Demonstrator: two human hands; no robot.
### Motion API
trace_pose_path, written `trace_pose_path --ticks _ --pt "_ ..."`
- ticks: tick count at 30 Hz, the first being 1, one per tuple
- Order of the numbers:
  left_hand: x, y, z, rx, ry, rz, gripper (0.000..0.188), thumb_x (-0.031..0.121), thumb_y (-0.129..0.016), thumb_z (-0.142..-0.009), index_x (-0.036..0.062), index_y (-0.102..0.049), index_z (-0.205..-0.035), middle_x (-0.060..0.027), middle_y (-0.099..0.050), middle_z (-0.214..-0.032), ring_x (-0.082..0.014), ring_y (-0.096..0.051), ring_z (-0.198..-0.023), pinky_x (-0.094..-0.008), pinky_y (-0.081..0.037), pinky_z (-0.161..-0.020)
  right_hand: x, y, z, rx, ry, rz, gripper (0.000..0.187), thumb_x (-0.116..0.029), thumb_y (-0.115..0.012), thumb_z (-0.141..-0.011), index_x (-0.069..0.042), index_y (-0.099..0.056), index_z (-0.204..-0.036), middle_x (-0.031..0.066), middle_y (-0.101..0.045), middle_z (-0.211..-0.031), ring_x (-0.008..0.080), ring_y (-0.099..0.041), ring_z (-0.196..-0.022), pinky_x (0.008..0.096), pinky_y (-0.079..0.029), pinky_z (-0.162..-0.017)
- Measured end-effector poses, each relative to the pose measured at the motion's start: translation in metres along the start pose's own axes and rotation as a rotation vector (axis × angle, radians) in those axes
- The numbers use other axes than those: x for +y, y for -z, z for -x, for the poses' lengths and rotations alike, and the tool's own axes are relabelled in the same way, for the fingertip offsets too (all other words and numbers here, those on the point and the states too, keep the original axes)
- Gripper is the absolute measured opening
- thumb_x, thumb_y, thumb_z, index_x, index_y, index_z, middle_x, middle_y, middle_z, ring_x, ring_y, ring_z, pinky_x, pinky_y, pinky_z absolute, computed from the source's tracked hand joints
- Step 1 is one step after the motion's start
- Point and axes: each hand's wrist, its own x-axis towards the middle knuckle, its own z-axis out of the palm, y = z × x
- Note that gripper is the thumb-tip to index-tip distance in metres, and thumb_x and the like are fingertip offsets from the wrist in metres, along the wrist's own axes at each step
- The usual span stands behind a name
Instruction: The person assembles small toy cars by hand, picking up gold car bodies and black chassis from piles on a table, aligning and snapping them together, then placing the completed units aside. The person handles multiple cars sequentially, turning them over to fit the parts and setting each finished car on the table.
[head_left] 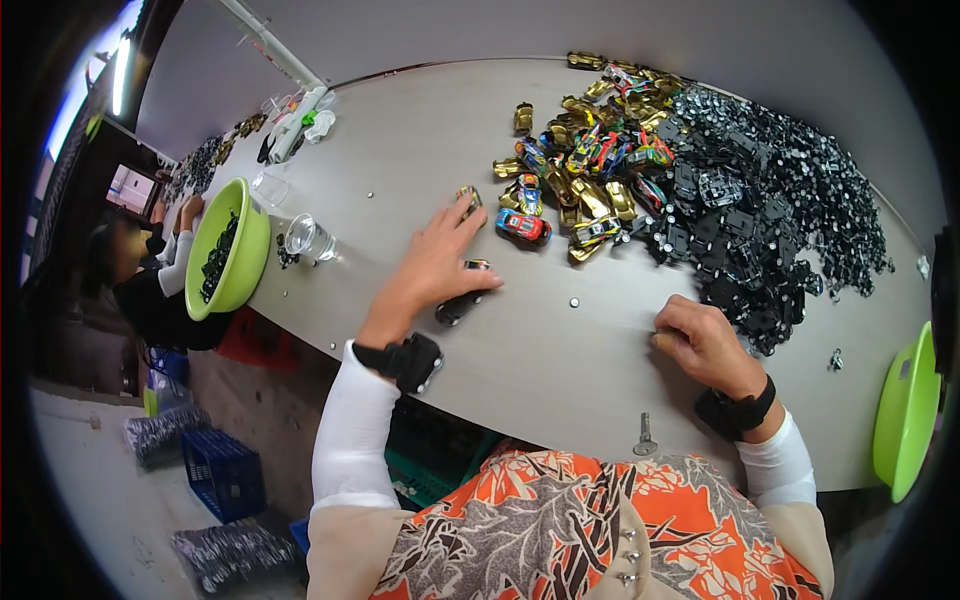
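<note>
Table (370, 235): smooth, pale grey
Wall (450, 28): plain grey
Left hand (430, 262): spread, touching small gold toy car (472, 207), black toy car (458, 308)
Right hand (703, 345): curled, contents hidden

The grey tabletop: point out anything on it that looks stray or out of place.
A small round piece lies alone between the left hand and right hand, and a key-like metal piece lies near the front edge of the tabletop. Both look stray, apart from the heap of dark parts.
</note>
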Motion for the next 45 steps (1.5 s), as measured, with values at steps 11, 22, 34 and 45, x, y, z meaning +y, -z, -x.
trace_pose_path --ticks 11,22,34,45 --pt "0.037 -0.015 0.137 0.236 0.082 0.068 0.056 0.011 -0.072 -0.069 0.0031 -0.052 -0.121 -0.0194 -0.044 -0.134 -0.0366 -0.047 -0.119 -0.0410 -0.038 -0.098 -0.006 -0.003 0.001 -0.011 -0.008 0.034 0.010 0.002 -0.060 -0.072 0.002 -0.056 -0.081 0.0142 -0.056 -0.077 0.0345 -0.056 -0.065 0.0373 -0.044 -0.057" --pt "0.038 -0.001 0.210 0.544 0.367 -0.094 0.017 0.007 -0.069 -0.071 0.0008 -0.067 -0.087 -0.0143 -0.067 -0.088 -0.0316 -0.064 -0.085 -0.0390 -0.047 -0.083 -0.009 -0.001 0.001 -0.042 0.034 0.053 0.010 -0.003 -0.061 -0.074 0.001 -0.055 -0.082 0.0149 -0.057 -0.080 0.0369 -0.057 -0.071 0.0407 -0.045 -0.062" --pt "0.113 -0.001 0.003 0.390 -0.163 0.296 0.021 0.007 -0.070 -0.072 0.0018 -0.066 -0.092 -0.0130 -0.065 -0.091 -0.0282 -0.063 -0.084 -0.0341 -0.049 -0.075 0.003 0.005 -0.037 0.172 0.207 0.198 0.015 0.001 -0.061 -0.072 0.002 -0.056 -0.086 0.0154 -0.056 -0.110 0.0347 -0.060 -0.090 0.0384 -0.049 -0.073" --pt "0.127 -0.043 -0.047 0.215 -0.306 -0.033 0.020 0.008 -0.071 -0.064 0.0078 -0.068 -0.084 -0.0112 -0.055 -0.109 -0.0305 -0.046 -0.107 -0.0430 -0.037 -0.085 0.016 0.012 -0.025 0.168 0.061 0.094 0.022 0.005 -0.061 -0.072 0.001 -0.058 -0.093 0.0132 -0.062 -0.087 0.0294 -0.062 -0.077 0.0335 -0.049 -0.065"
